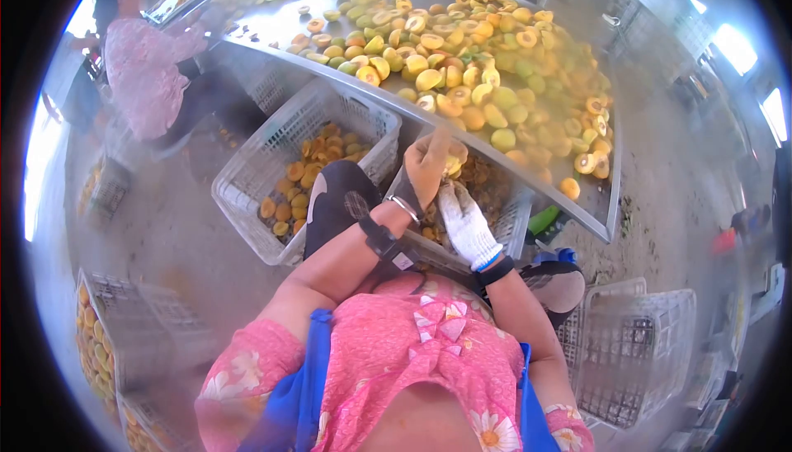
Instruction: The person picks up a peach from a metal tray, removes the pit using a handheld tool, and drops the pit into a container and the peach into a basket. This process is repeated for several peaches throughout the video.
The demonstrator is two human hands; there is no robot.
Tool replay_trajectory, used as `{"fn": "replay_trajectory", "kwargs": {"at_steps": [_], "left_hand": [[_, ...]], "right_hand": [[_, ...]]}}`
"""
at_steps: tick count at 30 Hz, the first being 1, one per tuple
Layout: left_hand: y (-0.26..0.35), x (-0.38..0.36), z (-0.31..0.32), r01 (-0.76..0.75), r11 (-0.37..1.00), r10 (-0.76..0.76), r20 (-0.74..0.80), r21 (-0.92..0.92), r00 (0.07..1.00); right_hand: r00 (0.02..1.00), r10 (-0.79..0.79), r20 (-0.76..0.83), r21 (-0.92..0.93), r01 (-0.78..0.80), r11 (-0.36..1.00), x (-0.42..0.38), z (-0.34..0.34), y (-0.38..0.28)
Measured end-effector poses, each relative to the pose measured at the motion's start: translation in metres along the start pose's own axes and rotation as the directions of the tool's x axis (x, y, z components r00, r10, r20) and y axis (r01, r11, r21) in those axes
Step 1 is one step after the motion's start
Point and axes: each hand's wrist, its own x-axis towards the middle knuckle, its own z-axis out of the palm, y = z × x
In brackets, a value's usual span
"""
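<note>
My left hand (424, 165) is bare and closed around a yellow stone fruit (454, 157), which looks like an apricot or small peach, just off the table's edge. Close below it, my right hand (464, 219) wears a soiled white knitted glove. Its fingers are bent together near the fruit, and whatever they grip is too small or hidden to name. Beneath both hands stands a crate (516, 219) with brownish fruit scraps inside. On the metal table (393, 102) in front lie many whole and halved yellow fruits (429, 79).
To the left of my knee, a white plastic crate (247, 180) holds orange fruit halves (299, 173). Stacked crates (635, 353) stand at the right, and fruit-filled crates (103, 345) at the lower left. A co-worker (144, 64) in pink sits at the table's far left.
</note>
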Motion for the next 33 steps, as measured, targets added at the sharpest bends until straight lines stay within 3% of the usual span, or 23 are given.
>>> {"fn": "replay_trajectory", "kwargs": {"at_steps": [2,5,7,9,10,11,13,15,16,17,18,19,20,21,23,26,29,31,33], "left_hand": [[0.011,0.001,-0.004,0.056,0.998,-0.059,0.067,0.037,0.996],[0.038,-0.003,-0.003,0.339,0.932,-0.301,0.247,-0.129,0.921],[0.025,-0.005,0.005,0.173,0.985,-0.173,0.093,0.011,0.98],[0.01,-0.008,0.008,0.041,0.996,-0.041,0.003,0.081,0.999],[0.003,-0.009,0.008,-0.013,0.997,0.014,-0.014,0.073,1.0],[0.001,-0.008,0.007,-0.067,0.995,0.07,-0.032,0.067,0.997],[0.02,-0.007,0.0,0.165,0.986,-0.161,0.094,-0.033,0.982],[0.039,-0.009,-0.002,0.364,0.922,-0.324,0.254,-0.129,0.911],[0.031,-0.005,-0.004,0.321,0.946,-0.302,0.242,-0.044,0.922],[0.021,-0.005,0.0,0.158,0.986,-0.165,0.14,0.057,0.976],[0.011,-0.008,0.006,0.001,0.986,-0.011,0.054,0.168,0.998],[0.002,-0.01,0.011,-0.145,0.947,0.156,-0.013,0.288,0.988],[-0.002,-0.009,0.011,-0.134,0.968,0.144,-0.035,0.21,0.989],[0.01,-0.011,0.012,-0.043,0.994,0.044,-0.002,0.104,0.999],[0.037,-0.012,0.01,0.311,0.95,-0.306,0.12,-0.025,0.944],[0.03,-0.005,0.003,0.288,0.956,-0.289,0.303,0.049,0.908],[0.025,-0.002,0.0,0.043,0.904,-0.193,0.317,0.425,0.929],[0.028,0.001,-0.002,0.065,0.929,-0.232,0.437,0.364,0.869],[0.028,0.002,-0.003,0.165,0.923,-0.313,0.428,0.349,0.847]], "right_hand": [[1.0,0.018,0.021,0.232,-0.022,0.972,-0.004,0.002,0.002],[0.978,0.108,0.18,0.404,-0.174,0.898,-0.01,-0.007,-0.012],[0.983,0.15,0.101,0.31,-0.174,0.935,-0.006,-0.006,0.0],[0.998,-0.027,-0.063,-0.008,0.027,1.0,-0.004,0.002,0.002],[0.994,-0.079,-0.077,0.037,0.082,0.996,0.003,0.007,0.029],[1.0,0.016,-0.008,0.195,-0.014,0.981,0.001,0.006,0.022],[0.969,0.175,0.174,0.467,-0.237,0.852,-0.009,-0.001,-0.001],[0.943,0.181,0.28,0.482,-0.301,0.823,-0.013,-0.012,-0.021],[0.929,0.184,0.32,0.488,-0.328,0.809,-0.015,-0.017,-0.025],[0.937,0.221,0.269,0.388,-0.316,0.866,-0.01,-0.013,-0.002],[0.999,0.005,-0.038,0.175,0.002,0.984,-0.002,0.005,0.027],[0.987,-0.091,-0.132,0.062,0.1,0.993,0.001,0.013,0.036],[0.994,-0.054,-0.095,0.148,0.068,0.987,-0.001,0.012,0.031],[0.997,0.068,0.044,0.331,-0.079,0.94,-0.01,0.002,0.008],[0.984,0.101,0.145,0.404,-0.152,0.902,-0.016,-0.008,-0.004],[0.98,0.094,0.174,0.37,-0.153,0.916,-0.021,-0.015,-0.008],[0.936,0.231,0.265,0.44,-0.331,0.835,-0.02,-0.017,-0.005],[0.851,0.325,0.411,0.559,-0.517,0.648,-0.028,-0.023,-0.019],[0.836,0.342,0.43,0.595,-0.547,0.589,-0.026,-0.022,-0.014]]}}
